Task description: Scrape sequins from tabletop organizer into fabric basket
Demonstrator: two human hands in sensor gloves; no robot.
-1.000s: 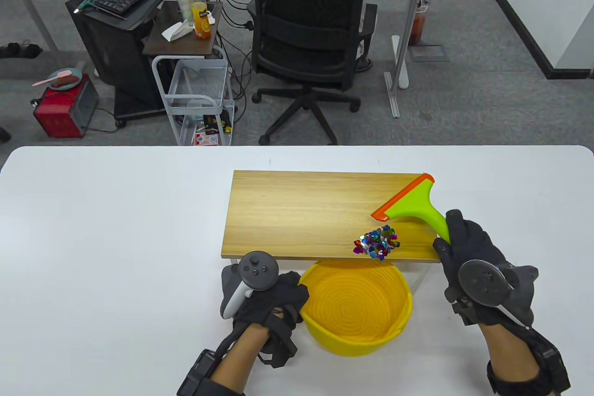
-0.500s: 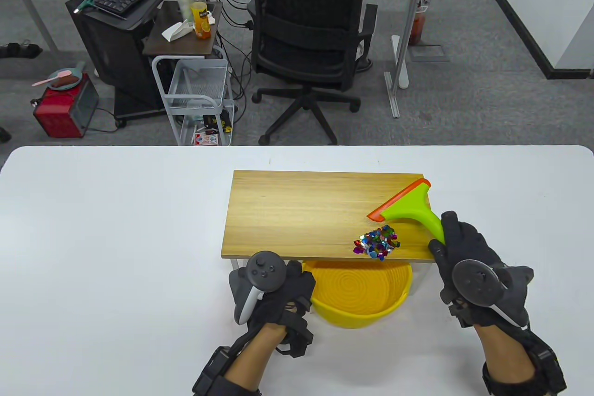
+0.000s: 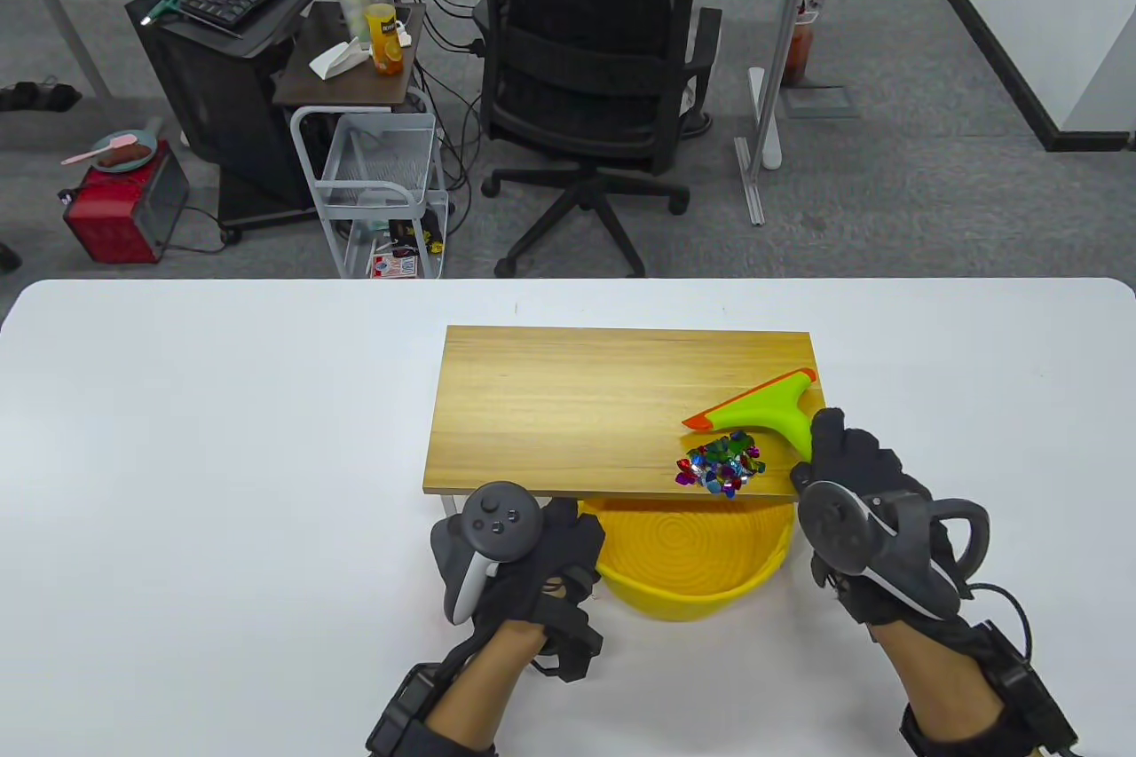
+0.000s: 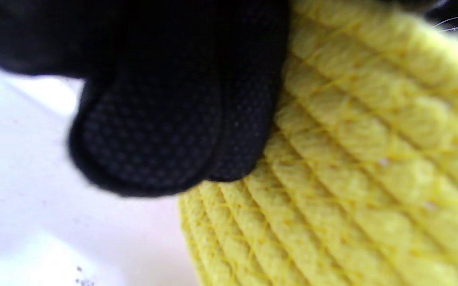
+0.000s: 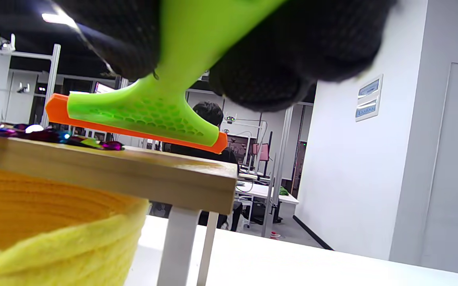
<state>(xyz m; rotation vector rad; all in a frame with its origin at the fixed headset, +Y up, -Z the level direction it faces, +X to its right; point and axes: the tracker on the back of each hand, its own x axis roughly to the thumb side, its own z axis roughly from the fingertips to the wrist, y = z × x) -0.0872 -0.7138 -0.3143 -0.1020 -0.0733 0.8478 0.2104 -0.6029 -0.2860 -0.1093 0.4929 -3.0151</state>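
Note:
A pile of coloured sequins [image 3: 721, 464] lies near the front right edge of the wooden organizer [image 3: 568, 402], a low raised shelf. My right hand [image 3: 848, 491] grips the handle of a green scraper [image 3: 763, 409] with an orange blade; the blade stands just behind the sequins, slightly above the wood in the right wrist view [image 5: 137, 119]. A yellow fabric basket [image 3: 701, 562] sits partly under the organizer's front edge. My left hand [image 3: 532, 566] holds the basket's left wall; its fingers [image 4: 165, 131] press the woven side [image 4: 352, 159].
The white table [image 3: 222, 437] stretches left and right of the organizer. The organizer stands on white legs [image 5: 181, 246]. Beyond the table's far edge are an office chair [image 3: 595, 56] and a wire cart [image 3: 377, 189].
My left hand pushed the basket back and right, partly under the organizer's front edge. My right hand brought the scraper nearer and lower, its blade flatter, close behind the sequins.

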